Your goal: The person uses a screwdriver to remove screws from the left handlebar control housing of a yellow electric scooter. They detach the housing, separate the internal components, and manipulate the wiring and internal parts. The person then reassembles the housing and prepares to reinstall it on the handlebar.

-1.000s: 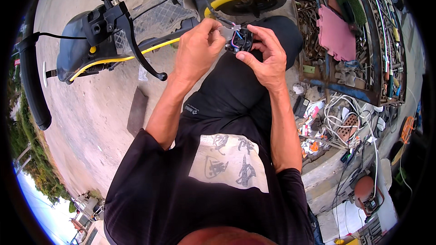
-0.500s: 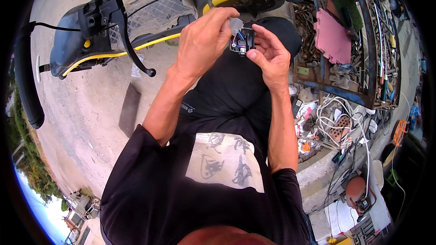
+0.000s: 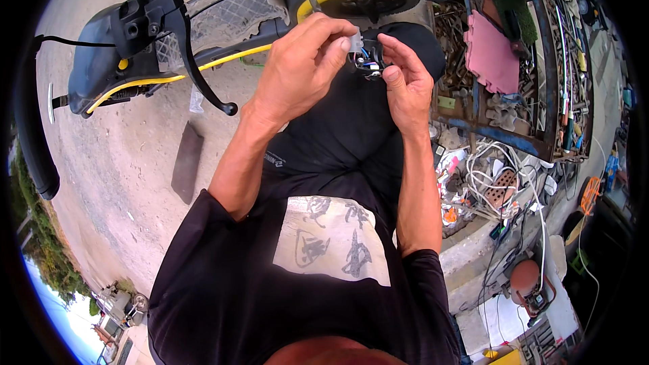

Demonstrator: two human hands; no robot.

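My left hand (image 3: 304, 67) is closed, pinching a small translucent plastic piece (image 3: 355, 40) between thumb and fingertips. Just right of it, my right hand (image 3: 409, 84) grips a black handlebar switch housing (image 3: 372, 66) between thumb and curled fingers. Thin coloured wires and small metal parts show in the housing's exposed side. The plastic piece is right against the wires; whether it is joined to them cannot be made out. Both hands are above my black-trousered leg (image 3: 338, 128).
A yellow-and-black scooter (image 3: 128, 61) with a brake lever (image 3: 186, 54) and black grip (image 3: 40, 128) stands ahead and left. On the right is a metal rack (image 3: 527, 142) with tools and a pink mat (image 3: 493, 54). Below it lie tangled white cables (image 3: 473, 176). A dark slab (image 3: 187, 162) rests on the ground.
The switch housing has turned and tilted in my right hand, showing more of its wiring. My left fingers have closed further around the plastic piece. The whole view has shifted slightly.
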